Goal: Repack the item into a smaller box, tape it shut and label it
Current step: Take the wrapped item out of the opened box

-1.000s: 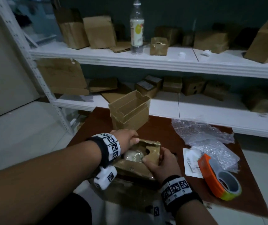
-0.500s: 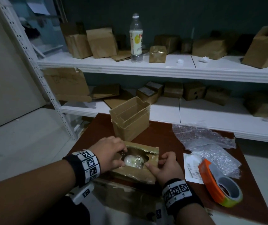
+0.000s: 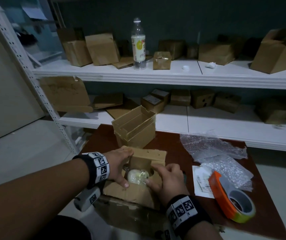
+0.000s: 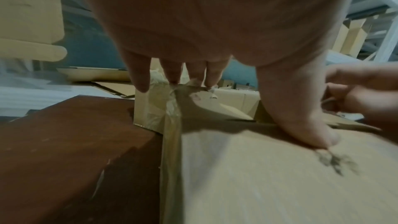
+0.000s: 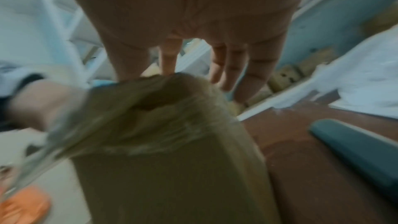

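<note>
A taped cardboard box (image 3: 135,193) sits at the front of the brown table (image 3: 171,144) with its top flaps spread. Inside lies a pale item in clear wrap (image 3: 136,175). My left hand (image 3: 124,168) holds the box's left side, fingers hooked over the far left corner and thumb pressing the near flap (image 4: 258,168). My right hand (image 3: 163,177) pinches the right flap, its thumb at the opening's edge; the right wrist view is blurred. Behind stands an empty open box (image 3: 135,130). An orange tape dispenser (image 3: 225,196) and a white label sheet (image 3: 201,182) lie to the right.
Crumpled bubble wrap (image 3: 211,148) covers the table's right rear. Two white shelves (image 3: 173,77) behind the table hold several cardboard boxes and a plastic bottle (image 3: 138,47). A perforated white upright (image 3: 40,94) stands at the left. Pale floor lies left of the table.
The flaps have been pulled further apart and the far flap now stands up, so the wrapped item shows more. My left hand moved from the opening to the box's left side.
</note>
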The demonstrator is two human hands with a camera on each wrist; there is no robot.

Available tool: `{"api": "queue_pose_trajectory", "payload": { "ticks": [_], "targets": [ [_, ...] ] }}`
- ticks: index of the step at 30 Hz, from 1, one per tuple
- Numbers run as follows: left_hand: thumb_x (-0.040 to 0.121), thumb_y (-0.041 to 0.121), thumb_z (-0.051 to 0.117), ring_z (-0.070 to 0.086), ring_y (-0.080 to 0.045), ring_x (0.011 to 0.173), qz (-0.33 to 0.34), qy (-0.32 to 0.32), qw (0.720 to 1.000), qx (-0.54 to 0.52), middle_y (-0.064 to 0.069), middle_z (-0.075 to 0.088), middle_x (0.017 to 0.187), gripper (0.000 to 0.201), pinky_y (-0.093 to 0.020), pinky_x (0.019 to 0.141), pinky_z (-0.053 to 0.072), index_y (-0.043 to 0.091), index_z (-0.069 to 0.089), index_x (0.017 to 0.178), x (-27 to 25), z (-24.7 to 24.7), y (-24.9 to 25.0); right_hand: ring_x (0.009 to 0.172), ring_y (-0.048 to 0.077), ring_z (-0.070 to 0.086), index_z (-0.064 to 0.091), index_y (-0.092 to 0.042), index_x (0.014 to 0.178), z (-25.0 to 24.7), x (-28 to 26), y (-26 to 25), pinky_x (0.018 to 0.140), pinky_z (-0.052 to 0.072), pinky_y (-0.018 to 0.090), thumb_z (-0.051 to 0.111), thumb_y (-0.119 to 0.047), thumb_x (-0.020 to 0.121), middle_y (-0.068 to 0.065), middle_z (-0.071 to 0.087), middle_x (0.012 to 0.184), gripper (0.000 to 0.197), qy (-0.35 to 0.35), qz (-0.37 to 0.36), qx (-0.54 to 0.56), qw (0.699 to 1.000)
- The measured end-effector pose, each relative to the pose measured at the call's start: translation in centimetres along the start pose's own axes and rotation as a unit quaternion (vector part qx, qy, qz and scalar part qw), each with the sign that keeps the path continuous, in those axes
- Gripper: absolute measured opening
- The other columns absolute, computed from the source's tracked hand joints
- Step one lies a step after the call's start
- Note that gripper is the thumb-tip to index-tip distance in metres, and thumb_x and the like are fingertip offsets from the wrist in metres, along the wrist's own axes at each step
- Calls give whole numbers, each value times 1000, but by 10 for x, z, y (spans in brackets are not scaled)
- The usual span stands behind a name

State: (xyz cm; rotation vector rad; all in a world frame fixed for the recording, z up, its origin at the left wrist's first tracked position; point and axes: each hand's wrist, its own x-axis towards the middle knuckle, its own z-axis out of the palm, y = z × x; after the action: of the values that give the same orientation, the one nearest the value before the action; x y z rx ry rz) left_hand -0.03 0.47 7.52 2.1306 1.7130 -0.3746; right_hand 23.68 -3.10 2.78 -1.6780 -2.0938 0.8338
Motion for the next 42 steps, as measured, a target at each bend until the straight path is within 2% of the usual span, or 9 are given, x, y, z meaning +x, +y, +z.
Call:
{"api": "queue_pose_trajectory", "payload": {
  "ticks": [10, 13, 16, 19, 22, 29, 35, 38, 42],
  "targets": [
    [45, 68, 88, 13, -20, 151, -17, 7, 1000, 10, 3, 15, 164, 145, -39, 122, 20, 25, 8, 158, 3, 11, 1, 150, 35, -12, 40, -56, 135, 17, -3, -13, 117, 22, 57, 34, -92, 72, 2, -19, 164, 73, -77, -3, -135, 988],
    [39, 71, 86, 32, -19, 140, -26, 36, 999, 0, 6, 37, 149, 132, -39, 113, 36, 29, 26, 149, 2, 12, 3, 150, 35, -5, 51, -45, 120, 19, -4, -19, 116, 26, 53, 21, -99, 59, 5, -7, 165, 86, -52, 8, -149, 987],
    [46, 67, 87, 44, -16, 122, -42, 39, 998, 9, 6, 45, 130, 109, -38, 102, 46, 26, 39, 134, -1, 9, 8, 140, 27, 25, 58, -32, 98, 16, -3, -23, 108, 39, 42, 49, -78, 75, 6, 24, 153, 52, 48, -5, -96, 994],
    [50, 66, 86, 45, -16, 117, -42, 42, 998, 16, 5, 46, 127, 102, -38, 101, 47, 25, 41, 131, -2, 7, 9, 100, 11, 52, 49, -28, 83, 3, 1, -15, 78, 42, 20, 70, -40, 83, -4, 46, 117, 24, 146, 18, 39, 988],
    [52, 67, 85, 44, -17, 120, -38, 44, 998, 13, 5, 46, 131, 104, -38, 103, 45, 25, 39, 136, -3, 6, 9, 68, 18, 55, 47, -22, 88, -1, 6, 2, 58, 41, 26, 62, -17, 88, -1, 56, 80, 16, 168, 120, 150, 967],
    [57, 62, 86, 46, -16, 119, -40, 56, 998, 3, 3, 48, 131, 98, -33, 100, 45, 24, 42, 136, -4, 4, 13, 99, 25, 61, 65, -14, 112, 16, 5, 27, 90, 45, 34, 65, -33, 92, 7, 67, 110, 27, 88, 277, 348, 891],
    [59, 61, 86, 44, -16, 122, -44, 58, 997, -9, 3, 46, 133, 99, -34, 103, 43, 25, 39, 138, -7, 5, 15, 106, 25, 62, 60, -20, 121, 14, -2, 21, 87, 48, 32, 67, -36, 91, 7, 66, 115, 34, 176, 190, 139, 956],
    [62, 60, 85, 37, -19, 133, -28, 71, 997, -23, 0, 39, 145, 106, -35, 112, 36, 22, 33, 146, -7, 13, 11, 112, 28, 63, 58, -20, 131, 14, -4, 7, 89, 46, 32, 42, -43, 103, 8, 68, 121, 40, 83, 174, 41, 980],
    [64, 73, 75, -7, -18, 153, 2, 78, 997, -20, 1, 0, 167, 132, -34, 121, 4, 19, -1, 158, -8, 37, 1, 111, 30, 63, 56, -17, 133, 21, -9, -6, 87, 46, 32, 44, -51, 99, 9, 69, 118, 50, 55, 150, 107, 981]
  ]
}}
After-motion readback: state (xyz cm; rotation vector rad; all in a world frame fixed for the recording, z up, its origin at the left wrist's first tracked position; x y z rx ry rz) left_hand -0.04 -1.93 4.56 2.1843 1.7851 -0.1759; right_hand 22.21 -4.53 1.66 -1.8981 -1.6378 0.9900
